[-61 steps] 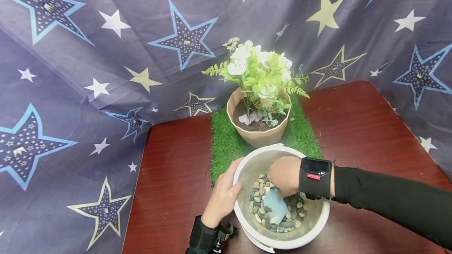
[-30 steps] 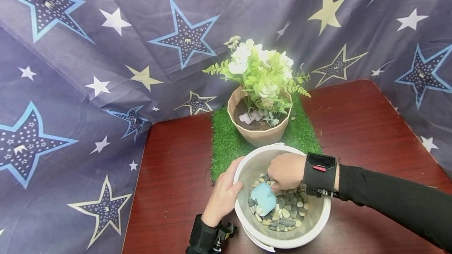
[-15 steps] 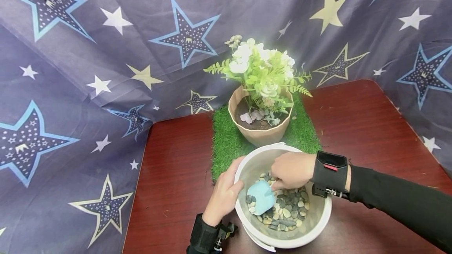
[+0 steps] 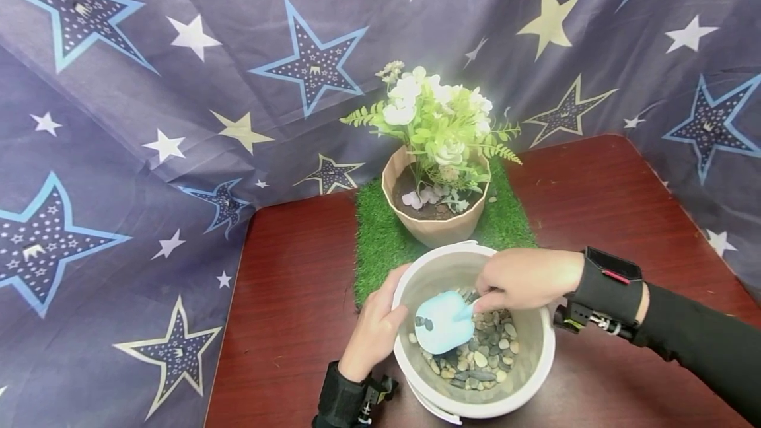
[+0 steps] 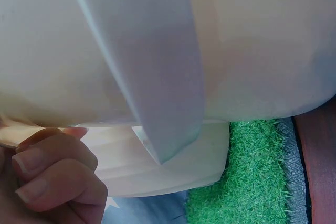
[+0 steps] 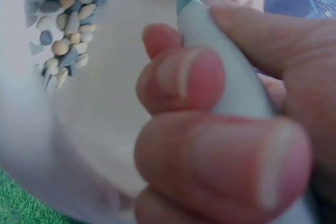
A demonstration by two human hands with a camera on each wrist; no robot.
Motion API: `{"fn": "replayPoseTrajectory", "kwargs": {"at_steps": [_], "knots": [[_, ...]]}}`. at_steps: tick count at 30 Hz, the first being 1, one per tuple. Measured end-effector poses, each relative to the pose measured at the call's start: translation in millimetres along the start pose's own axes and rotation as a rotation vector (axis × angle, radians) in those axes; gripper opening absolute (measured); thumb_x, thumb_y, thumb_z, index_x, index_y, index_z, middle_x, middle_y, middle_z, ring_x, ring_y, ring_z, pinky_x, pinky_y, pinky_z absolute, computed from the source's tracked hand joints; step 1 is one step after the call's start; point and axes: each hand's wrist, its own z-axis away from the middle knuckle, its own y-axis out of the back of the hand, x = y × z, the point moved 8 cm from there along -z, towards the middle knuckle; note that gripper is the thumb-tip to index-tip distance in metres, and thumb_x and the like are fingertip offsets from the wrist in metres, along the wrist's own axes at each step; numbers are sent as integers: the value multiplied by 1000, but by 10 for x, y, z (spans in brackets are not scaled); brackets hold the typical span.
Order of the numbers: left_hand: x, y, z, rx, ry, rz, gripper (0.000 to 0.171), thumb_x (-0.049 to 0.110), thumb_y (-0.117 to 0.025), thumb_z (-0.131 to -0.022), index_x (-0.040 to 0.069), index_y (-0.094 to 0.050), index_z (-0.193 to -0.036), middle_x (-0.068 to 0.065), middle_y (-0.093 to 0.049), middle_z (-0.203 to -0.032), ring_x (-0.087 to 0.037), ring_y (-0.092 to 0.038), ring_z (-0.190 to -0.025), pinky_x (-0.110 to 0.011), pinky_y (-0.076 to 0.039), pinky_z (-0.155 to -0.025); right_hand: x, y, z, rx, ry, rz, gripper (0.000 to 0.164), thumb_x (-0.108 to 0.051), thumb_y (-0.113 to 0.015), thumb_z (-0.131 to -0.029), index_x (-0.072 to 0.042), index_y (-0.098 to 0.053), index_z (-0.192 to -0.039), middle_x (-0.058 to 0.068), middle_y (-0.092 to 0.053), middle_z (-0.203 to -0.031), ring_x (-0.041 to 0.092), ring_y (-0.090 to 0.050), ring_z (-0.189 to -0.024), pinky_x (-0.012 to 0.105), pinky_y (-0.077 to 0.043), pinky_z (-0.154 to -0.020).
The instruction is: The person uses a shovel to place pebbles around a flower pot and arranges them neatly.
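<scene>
My right hand (image 4: 523,279) grips the handle of a light blue toy shovel (image 4: 442,329), its blade held above the pebbles inside a white bucket (image 4: 538,375). A few dark stones lie on the blade. In the right wrist view, curled fingers wrap the shovel's pale handle (image 6: 226,61). Grey, tan and cream pebbles (image 4: 487,355) cover part of the bucket's floor. My left hand (image 4: 374,325) holds the bucket's left rim, thumb over the edge. In the left wrist view its bent fingers (image 5: 65,169) show beside the bucket's outer wall (image 5: 252,51).
Behind the bucket, a beige pot (image 4: 436,230) of white flowers and ferns (image 4: 442,117) stands on a green artificial grass mat (image 4: 380,256). The reddish-brown table (image 4: 297,296) meets a star-patterned curtain (image 4: 226,71) at the back and left. The bucket's handle (image 4: 436,408) hangs at the front left.
The shovel has come up out of the pebbles with a few stones on it, after a leftward sweep. My right hand has shifted right and higher. The left hand stays on the rim.
</scene>
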Motion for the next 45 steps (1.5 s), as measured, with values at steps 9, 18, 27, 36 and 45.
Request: {"fn": "replayPoseTrajectory", "kwargs": {"at_steps": [9,18,27,36,45], "knots": [[0,-2,1,-5,4,7,73,-3,-51,-80,23,-54,-149,-3,-65,-142,-17,-65,-119,-42,-58,-93,71,131,231,60,1,-60,38,-51,-56,-102,-29,-53,-71,-21,-34,-66,-4,-36,-61,19,-34,-61],[0,8,-1,-1,0,-20,73,0,-54,-80,23,-54,-148,-4,-67,-139,-17,-67,-113,-42,-56,-96,224,400,688,239,-10,16,25,-43,-58,-104,-41,-60,-79,-28,-43,-69,-7,-41,-62,18,-39,-61],[-10,19,2,-1,14,-5,72,-2,-53,-80,22,-54,-148,-4,-67,-138,-18,-69,-111,-42,-56,-95,730,688,1098,328,-255,-14,28,-36,-62,-103,-37,-57,-75,-20,-43,-61,0,-46,-55,21,-40,-58],[-30,15,3,0,19,-10,72,-1,-54,-79,23,-55,-147,-4,-68,-137,-17,-70,-109,-41,-56,-94,1407,593,1144,380,-447,-71,33,-40,-59,-104,-25,-61,-75,-7,-49,-58,9,-49,-52,26,-41,-58],[-21,5,17,-1,13,0,73,-2,-53,-80,25,-54,-148,-5,-69,-135,-18,-71,-107,-41,-57,-92,2055,110,882,457,-501,-67,44,-41,-54,-106,-16,-56,-70,-6,-49,-57,12,-49,-54,29,-37,-59]]}}
